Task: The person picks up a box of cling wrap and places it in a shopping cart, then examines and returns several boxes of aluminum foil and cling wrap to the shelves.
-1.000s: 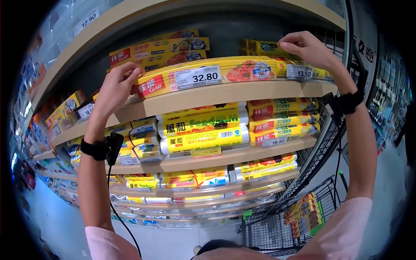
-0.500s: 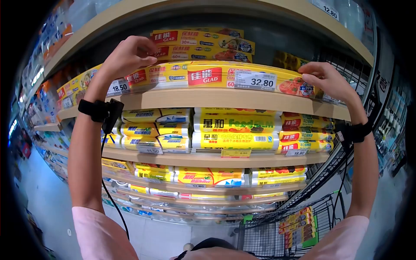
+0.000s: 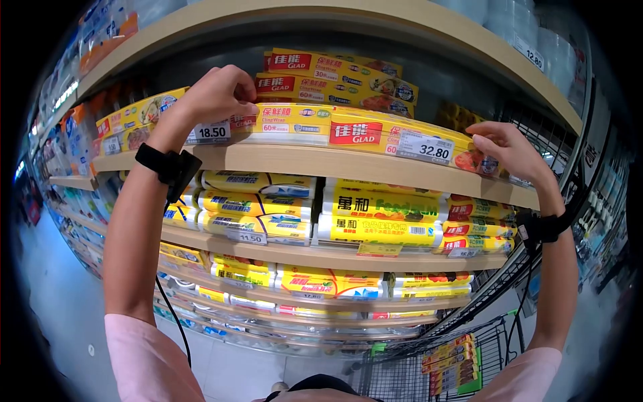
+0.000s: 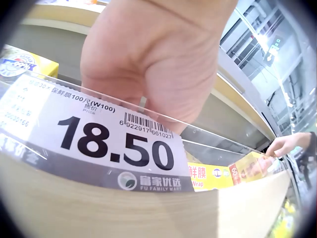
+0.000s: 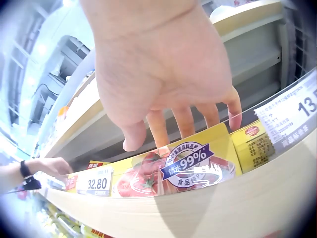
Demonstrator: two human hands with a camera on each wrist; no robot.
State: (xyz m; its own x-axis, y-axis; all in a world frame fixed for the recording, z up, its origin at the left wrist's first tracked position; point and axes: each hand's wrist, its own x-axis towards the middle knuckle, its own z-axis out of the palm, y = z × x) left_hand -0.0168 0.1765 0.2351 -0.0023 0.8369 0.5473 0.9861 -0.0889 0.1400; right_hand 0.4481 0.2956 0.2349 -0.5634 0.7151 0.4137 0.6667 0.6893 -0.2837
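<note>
Both bare hands are at the front row of yellow Glad cling wrap boxes (image 3: 295,120) on the upper shelf. Over the left part of the row hangs my left hand (image 3: 218,97), fingers bent and thumb low; in the left wrist view its fingertips are hidden behind the 18.50 price tag (image 4: 114,144). My right hand (image 3: 512,147) is at the right end of the box beside the 32.80 tag (image 3: 426,147). In the right wrist view, its fingers (image 5: 185,121) are spread behind and above that box (image 5: 148,176), thumb apart, with nothing held.
More Glad boxes (image 3: 335,87) are stacked behind the front row. A clear guard runs along the wooden shelf edge (image 3: 321,161). Lower shelves hold yellow rolls (image 3: 382,229). At lower right stands a shopping cart (image 3: 395,375) with several boxes (image 3: 452,365) inside.
Both hands have moved left along the shelf, the left one from beside the 32.80 box to the 18.50 tag, the right one away from the 13.50 tag. The head view has shifted left too.
</note>
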